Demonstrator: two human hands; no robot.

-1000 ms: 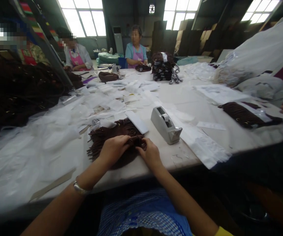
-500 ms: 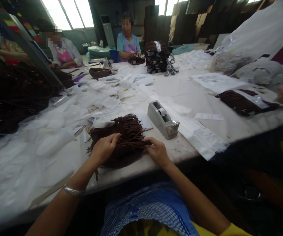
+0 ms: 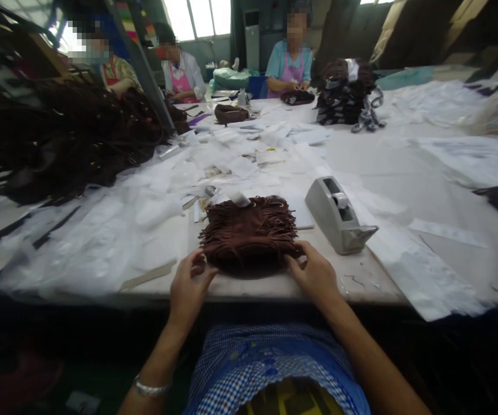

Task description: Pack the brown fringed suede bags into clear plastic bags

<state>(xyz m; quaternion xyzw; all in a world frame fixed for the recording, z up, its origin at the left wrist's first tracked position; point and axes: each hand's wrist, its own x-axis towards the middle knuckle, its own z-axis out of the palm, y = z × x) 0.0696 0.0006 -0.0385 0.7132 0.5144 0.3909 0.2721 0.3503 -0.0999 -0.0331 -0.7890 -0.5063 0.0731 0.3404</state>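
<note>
A dark brown fringed bag (image 3: 249, 227) lies flat on the table before me, with metal eyelets and a strip of white wrapping at its far edge. At its near left corner is my left hand (image 3: 189, 288), thumb and fingers apart, the fingers slightly curled beside the fringe. My right hand (image 3: 316, 274) has thumb and fingers closed on the near right corner of the bag. Just right of the bag stands a grey tape dispenser (image 3: 339, 219).
Clear plastic bags (image 3: 97, 236) and white paper sheets (image 3: 240, 167) cover the table's left and middle. A heap of brown bags (image 3: 67, 138) rises at far left by a metal post (image 3: 145, 69). A bundled stack (image 3: 346, 92) stands farther back. Several people sit across the table.
My left hand has moved off the bag's top to its near left corner. My right hand stays at the right corner. The view has turned left, and the bag now lies straighter.
</note>
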